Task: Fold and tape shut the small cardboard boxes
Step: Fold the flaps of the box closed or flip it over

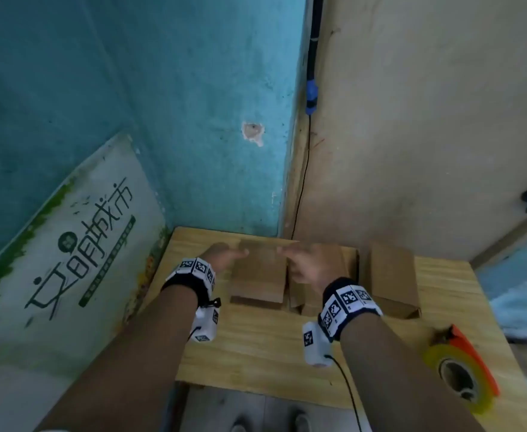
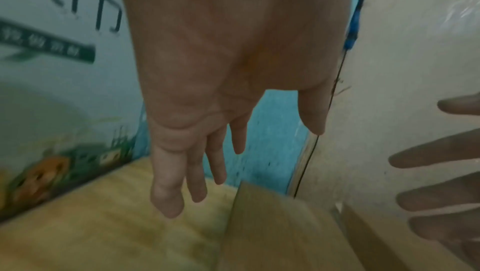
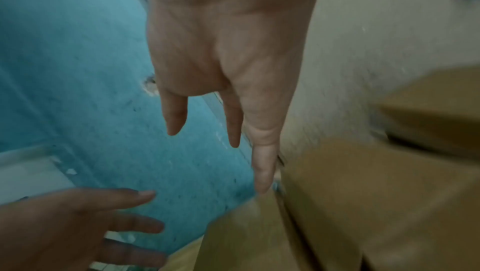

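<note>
Three flat brown cardboard boxes lean in a row at the back of the wooden table (image 1: 256,344): a left box (image 1: 259,275), a middle box (image 1: 346,260) and a right box (image 1: 393,279). My left hand (image 1: 224,255) hovers above the left box's left edge with straight fingers (image 2: 197,172), holding nothing. My right hand (image 1: 305,263) is over the gap between the left and middle boxes, its fingers (image 3: 265,168) also straight and empty. The two hands face each other above the left box (image 2: 280,230). A yellow tape roll (image 1: 455,375) in an orange dispenser lies at the table's right front.
A teal wall (image 1: 162,104) and a beige wall (image 1: 427,120) meet behind the table, with a black cable (image 1: 302,182) down the corner. A printed white board (image 1: 69,244) leans at the left. The table's front half is bare wood.
</note>
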A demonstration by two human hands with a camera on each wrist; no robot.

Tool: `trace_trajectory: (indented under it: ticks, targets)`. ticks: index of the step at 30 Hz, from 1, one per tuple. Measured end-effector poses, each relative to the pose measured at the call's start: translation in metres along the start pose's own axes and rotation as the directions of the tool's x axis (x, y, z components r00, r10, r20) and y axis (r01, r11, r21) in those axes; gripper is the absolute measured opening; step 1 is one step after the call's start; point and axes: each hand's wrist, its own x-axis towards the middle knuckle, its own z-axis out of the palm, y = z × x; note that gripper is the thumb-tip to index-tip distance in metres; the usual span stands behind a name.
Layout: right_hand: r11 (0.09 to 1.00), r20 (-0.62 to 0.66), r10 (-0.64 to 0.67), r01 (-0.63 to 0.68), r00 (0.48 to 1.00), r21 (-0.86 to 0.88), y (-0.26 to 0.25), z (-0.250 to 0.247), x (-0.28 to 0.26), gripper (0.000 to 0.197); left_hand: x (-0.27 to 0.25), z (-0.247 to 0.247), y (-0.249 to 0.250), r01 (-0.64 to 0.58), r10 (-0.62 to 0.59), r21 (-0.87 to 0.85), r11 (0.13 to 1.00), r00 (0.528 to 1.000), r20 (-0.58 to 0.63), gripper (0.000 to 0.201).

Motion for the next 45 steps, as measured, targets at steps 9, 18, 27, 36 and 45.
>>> trace_trajectory:
  ticks: [9,18,27,36,45]
  targets:
    - [0.995,0.033,0.099,-0.099,0.995,0.003,0.033,0.023,0.058,0.059,0.023,0.023,-0.013,0.133,-0.126,-0.097,0.986,0.989,0.073,0.078]
    - [0.979,0.030,0.202,-0.201,0.979,-0.024,0.044,0.031,0.095,0.066,0.046,0.031,-0.015,0.167,-0.163,-0.101,0.981,0.985,0.047,0.071]
    - [0.964,0.046,0.264,-0.262,0.963,-0.051,0.052,0.033,0.108,0.081,0.066,0.034,-0.029,0.168,-0.172,-0.194,0.966,0.985,0.000,0.040]
    - [0.989,-0.038,0.111,-0.114,0.993,-0.090,0.057,0.025,0.106,0.086,0.035,0.022,-0.027,0.216,-0.208,-0.368,0.904,0.976,0.063,0.094]
    - [0.991,0.061,0.067,-0.059,0.996,-0.120,0.066,0.021,0.074,0.097,0.015,0.025,-0.033,0.155,-0.105,-0.438,0.886,0.985,0.136,0.089]
